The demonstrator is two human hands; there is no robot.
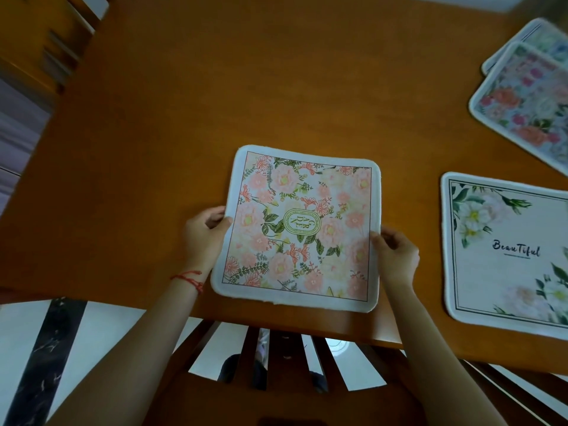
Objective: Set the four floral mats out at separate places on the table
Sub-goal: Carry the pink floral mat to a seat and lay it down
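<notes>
Floral mats (299, 226) on orange table (184, 118)

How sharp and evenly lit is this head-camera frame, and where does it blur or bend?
Head view: dim, warm light; the pink floral mat in both hands is sharp; the two overlapped mats at the top right are smeared; table edges bow with wide-angle distortion.

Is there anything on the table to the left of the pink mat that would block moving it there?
Nothing visible blocks it. The left hand and right hand hold the pink mat by its side edges, and the table to its left shows only bare wood. The other mats, including the "Beautiful" mat, all lie to its right.
</notes>
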